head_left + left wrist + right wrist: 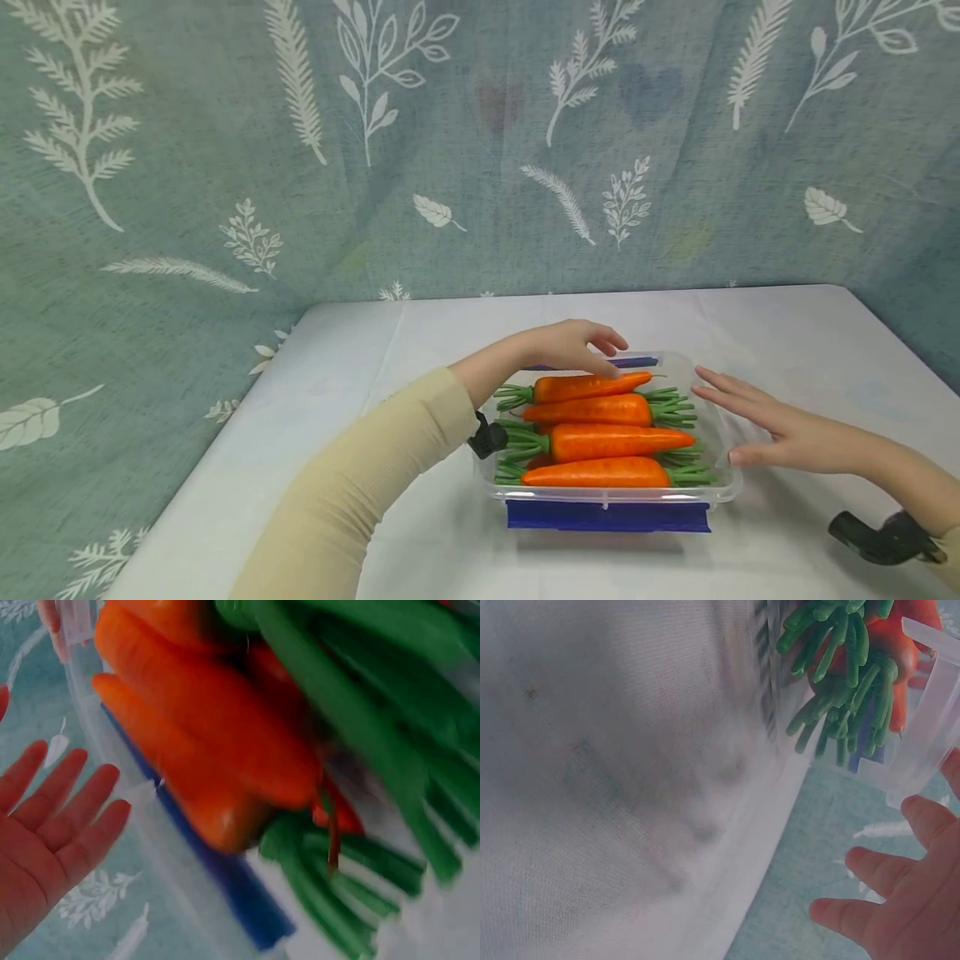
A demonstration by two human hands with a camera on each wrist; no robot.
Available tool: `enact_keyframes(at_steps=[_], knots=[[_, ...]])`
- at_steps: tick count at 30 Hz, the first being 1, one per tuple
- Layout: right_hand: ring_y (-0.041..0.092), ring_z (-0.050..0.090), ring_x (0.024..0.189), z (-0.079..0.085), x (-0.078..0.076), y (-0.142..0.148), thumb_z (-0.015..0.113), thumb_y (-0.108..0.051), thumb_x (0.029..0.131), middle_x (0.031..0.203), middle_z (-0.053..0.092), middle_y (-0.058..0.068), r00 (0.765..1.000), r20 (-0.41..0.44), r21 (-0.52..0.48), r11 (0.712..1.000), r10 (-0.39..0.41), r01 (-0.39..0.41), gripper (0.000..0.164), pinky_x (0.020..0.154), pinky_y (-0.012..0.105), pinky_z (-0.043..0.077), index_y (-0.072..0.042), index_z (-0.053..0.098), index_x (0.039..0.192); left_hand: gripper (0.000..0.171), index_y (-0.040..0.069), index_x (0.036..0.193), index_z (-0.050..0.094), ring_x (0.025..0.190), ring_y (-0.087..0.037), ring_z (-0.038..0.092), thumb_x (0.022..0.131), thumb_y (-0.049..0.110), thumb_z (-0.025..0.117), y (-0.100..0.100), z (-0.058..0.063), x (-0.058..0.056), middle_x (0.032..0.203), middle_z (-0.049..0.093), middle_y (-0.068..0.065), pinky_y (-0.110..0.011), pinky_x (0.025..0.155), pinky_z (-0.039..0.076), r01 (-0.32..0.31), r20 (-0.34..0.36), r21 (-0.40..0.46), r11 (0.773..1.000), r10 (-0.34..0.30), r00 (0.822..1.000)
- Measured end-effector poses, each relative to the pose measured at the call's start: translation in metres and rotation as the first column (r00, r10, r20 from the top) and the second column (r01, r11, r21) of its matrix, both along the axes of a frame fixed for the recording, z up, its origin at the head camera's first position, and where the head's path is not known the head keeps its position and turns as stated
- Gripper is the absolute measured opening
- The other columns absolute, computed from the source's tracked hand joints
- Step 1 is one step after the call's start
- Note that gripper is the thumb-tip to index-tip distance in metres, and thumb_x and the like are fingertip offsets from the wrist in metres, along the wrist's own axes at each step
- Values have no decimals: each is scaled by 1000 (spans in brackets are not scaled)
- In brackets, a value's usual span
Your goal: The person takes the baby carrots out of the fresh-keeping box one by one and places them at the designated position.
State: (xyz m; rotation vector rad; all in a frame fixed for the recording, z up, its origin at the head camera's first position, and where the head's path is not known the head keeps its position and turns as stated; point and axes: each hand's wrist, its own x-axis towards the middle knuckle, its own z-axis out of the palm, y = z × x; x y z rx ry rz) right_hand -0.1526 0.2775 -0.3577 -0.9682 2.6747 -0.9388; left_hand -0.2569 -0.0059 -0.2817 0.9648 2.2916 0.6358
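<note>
Several orange carrots (618, 442) with green stem ends lie in a clear plastic container (607, 494), their tops pointing left and right. My left hand (573, 343) hovers over the container's far side, above the rearmost carrot (592, 386). In the left wrist view its fingers (82, 791) are spread and relaxed, holding nothing. My right hand (780, 423) is at the container's right wall, fingers extended toward its far right corner and thumb near the side. The right wrist view shows these fingers (885, 871) spread next to the clear wall.
The container has blue clip flaps, one hanging along the front (607, 517) and one at the back (633, 362). It stands on a white-covered table (442, 533). A green leaf-patterned cloth (450, 167) hangs behind. A black wrist camera (877, 537) sits beside the right forearm.
</note>
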Motion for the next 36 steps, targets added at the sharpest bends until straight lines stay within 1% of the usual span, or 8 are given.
enact_keyframes(at_steps=[6,12,14,16,20,24,30,36], knots=[[-26,-3,121,0,0,1,65,-16,82,153,4,-11,1000,-7,-2,1000,10,-10,76,82,75,25,-20,24,146,52,15,136,44,122,-16,45,88,28,60,13,-16,-3,133,50,-2,-29,100,38,26,17,11,1000,-26,1000],[-26,-3,121,0,0,1,65,-16,83,154,4,-7,1000,5,-2,1000,9,-9,76,81,75,25,-20,23,146,54,17,140,38,131,-15,34,91,29,56,18,-24,-3,144,38,0,-28,106,30,109,11,-63,992,-109,994],[-26,-3,121,0,0,0,65,-16,83,154,4,-5,1000,9,-3,1000,8,-8,76,81,75,26,-20,23,146,54,16,141,37,133,-14,32,91,29,54,18,-26,-3,145,36,0,-29,108,28,128,14,-89,988,-127,992],[-26,-3,121,0,0,0,65,-16,83,154,4,-6,1000,8,-4,1000,5,-5,76,81,75,26,-20,23,146,53,17,141,37,133,-14,32,92,30,54,18,-28,-3,144,37,0,-29,108,27,124,27,-114,986,-122,992],[-26,-3,121,0,0,1,66,-16,82,154,3,-7,1000,5,-7,1000,7,-7,76,82,75,26,-19,24,146,46,18,139,40,131,-16,35,94,20,48,17,-30,-4,142,40,-1,-31,107,29,99,48,-160,982,-92,995],[-26,-3,121,0,0,1,65,-16,82,153,3,-9,1000,6,-7,1000,7,-7,76,82,75,26,-20,24,146,45,19,138,42,129,-17,37,94,9,42,17,-31,-4,141,42,-2,-32,106,31,99,16,-186,978,-97,995],[-26,-3,121,1,0,2,65,-17,82,153,3,-11,1000,11,-4,1000,6,-6,76,82,75,26,-21,24,146,46,18,137,44,126,-17,41,93,4,46,16,-30,-4,137,46,-4,-27,102,35,126,-42,-172,977,-135,990],[-26,-3,120,1,-1,2,65,-18,83,154,2,-8,1000,27,-2,1000,2,-2,77,82,75,25,-22,23,146,48,18,134,47,121,-14,47,89,1,52,16,-29,-6,132,51,-3,-21,95,41,113,-44,-130,985,-119,992]])
